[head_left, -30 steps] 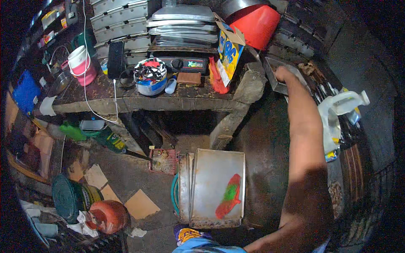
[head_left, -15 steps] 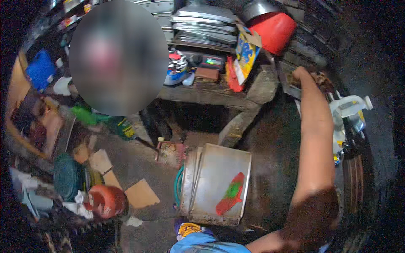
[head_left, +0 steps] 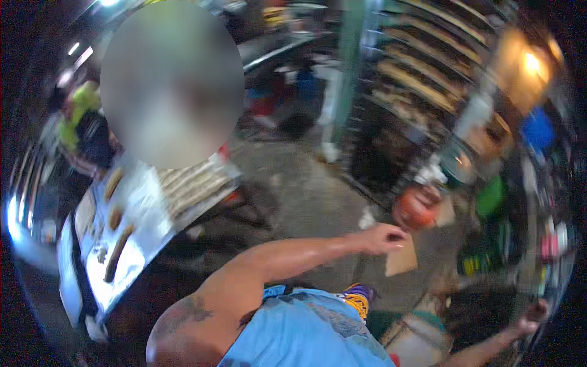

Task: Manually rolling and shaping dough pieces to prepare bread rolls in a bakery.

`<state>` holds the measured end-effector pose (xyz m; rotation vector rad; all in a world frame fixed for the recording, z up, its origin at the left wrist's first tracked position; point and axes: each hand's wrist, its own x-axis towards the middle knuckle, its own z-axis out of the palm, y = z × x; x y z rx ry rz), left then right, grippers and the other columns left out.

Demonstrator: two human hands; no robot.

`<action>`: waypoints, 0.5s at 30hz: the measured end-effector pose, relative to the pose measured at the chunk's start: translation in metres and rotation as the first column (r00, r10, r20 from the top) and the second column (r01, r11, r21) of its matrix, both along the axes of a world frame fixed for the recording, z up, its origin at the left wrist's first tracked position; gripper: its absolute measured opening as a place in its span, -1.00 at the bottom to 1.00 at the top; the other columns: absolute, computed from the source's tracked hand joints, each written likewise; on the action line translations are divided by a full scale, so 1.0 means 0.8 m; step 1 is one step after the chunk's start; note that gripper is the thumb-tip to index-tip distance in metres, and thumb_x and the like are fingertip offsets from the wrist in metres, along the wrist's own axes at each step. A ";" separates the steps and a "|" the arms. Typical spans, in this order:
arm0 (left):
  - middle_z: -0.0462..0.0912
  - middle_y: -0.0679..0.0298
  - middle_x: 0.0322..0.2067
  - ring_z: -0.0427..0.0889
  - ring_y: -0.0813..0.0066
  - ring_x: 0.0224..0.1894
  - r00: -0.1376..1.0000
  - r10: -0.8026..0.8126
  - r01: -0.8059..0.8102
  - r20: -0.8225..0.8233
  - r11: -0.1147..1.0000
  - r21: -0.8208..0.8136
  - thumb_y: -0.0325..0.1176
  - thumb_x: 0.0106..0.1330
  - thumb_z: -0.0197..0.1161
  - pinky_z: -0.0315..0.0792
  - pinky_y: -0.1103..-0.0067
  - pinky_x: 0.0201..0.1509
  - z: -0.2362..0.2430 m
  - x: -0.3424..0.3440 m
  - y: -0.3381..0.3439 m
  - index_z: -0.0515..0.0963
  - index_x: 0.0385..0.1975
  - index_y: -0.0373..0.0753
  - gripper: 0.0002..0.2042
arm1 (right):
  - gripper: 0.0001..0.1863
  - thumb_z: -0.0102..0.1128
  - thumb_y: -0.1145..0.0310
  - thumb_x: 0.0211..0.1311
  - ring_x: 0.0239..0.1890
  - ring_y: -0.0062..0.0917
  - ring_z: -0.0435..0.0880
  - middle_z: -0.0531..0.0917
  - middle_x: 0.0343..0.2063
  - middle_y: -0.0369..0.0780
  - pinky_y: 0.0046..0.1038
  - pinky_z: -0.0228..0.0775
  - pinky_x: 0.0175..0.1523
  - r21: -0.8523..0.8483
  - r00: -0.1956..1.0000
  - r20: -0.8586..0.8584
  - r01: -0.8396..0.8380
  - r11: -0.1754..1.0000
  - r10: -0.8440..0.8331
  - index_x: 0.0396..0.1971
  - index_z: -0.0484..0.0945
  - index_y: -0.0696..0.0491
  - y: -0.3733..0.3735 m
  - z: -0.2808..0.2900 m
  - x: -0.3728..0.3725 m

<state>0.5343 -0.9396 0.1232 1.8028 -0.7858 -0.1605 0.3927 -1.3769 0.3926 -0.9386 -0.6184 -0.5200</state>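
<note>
My left hand (head_left: pixel 387 238) reaches out from the bare left arm across the middle of the view. Its fingers curl loosely, a dark gap shows between them and the thumb, and I see nothing held. Below and behind it on the floor lies a flat tan cardboard piece (head_left: pixel 402 260). A round orange-red container (head_left: pixel 417 207) stands just beyond the hand. At the far right rim is my right hand (head_left: pixel 533 318), smeared by motion; whether it holds anything is unclear.
A shiny table (head_left: pixel 140 235) at the left carries long dough-like pieces (head_left: pixel 195 183) and brown sticks (head_left: pixel 119 254). At the back right stands a tall rack (head_left: pixel 422 67) of trays. A person in yellow-green (head_left: pixel 85 110) is at the far left. A lamp (head_left: pixel 532 63) glows at the upper right.
The view has swung left, so the orange-red container and cardboard now appear further right. My left arm has come into sight. My right hand has left the cluttered shelf area at the upper right of the earlier picture.
</note>
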 end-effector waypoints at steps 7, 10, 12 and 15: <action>0.62 0.26 0.24 0.60 0.42 0.22 0.834 0.155 -0.545 -0.529 0.380 -0.748 0.10 0.59 0.17 0.40 0.45 0.42 0.118 -0.095 0.320 0.43 0.50 -0.13 -0.38 | -0.74 0.17 0.32 0.51 -0.15 -0.42 0.71 0.72 -0.15 -0.16 -0.33 0.64 0.09 0.152 0.621 -0.354 -0.700 0.698 0.700 -0.04 0.63 0.20 0.658 -0.196 0.156; 0.33 0.06 0.54 0.44 0.13 0.46 0.761 0.436 -0.530 -0.480 -0.009 -0.848 0.44 0.55 -0.10 0.21 0.18 0.59 0.087 -0.163 0.537 0.12 0.66 -0.02 -0.14 | -0.50 0.03 0.11 0.65 0.43 -0.24 0.49 0.53 0.41 -0.07 -0.16 0.32 0.52 -0.613 0.831 -0.314 -0.547 0.570 0.459 0.37 0.55 0.09 0.951 -0.231 0.031; 0.02 0.13 0.67 0.09 0.16 0.66 0.595 0.574 -0.607 -0.563 -0.138 -0.783 0.45 0.55 -0.12 0.06 0.01 0.64 0.065 -0.247 0.643 -0.10 0.71 0.10 -0.12 | -0.40 0.14 0.43 0.53 0.59 -0.26 0.28 0.37 0.54 -0.10 -0.18 0.09 0.64 -0.617 0.770 -0.053 -0.526 0.586 0.636 0.52 0.36 0.12 1.079 -0.235 -0.066; -0.07 0.18 0.69 -0.10 0.32 0.70 0.549 0.513 -0.666 -0.660 -0.209 -0.716 0.16 0.75 -0.34 -0.16 0.41 0.73 0.075 -0.366 0.702 -0.13 0.69 -0.23 -0.27 | -0.22 0.12 0.32 0.59 0.71 -0.12 -0.09 -0.04 0.67 0.03 -0.13 -0.12 0.70 -0.761 0.456 -0.090 -0.605 0.234 0.886 0.65 0.00 0.15 1.177 -0.217 -0.098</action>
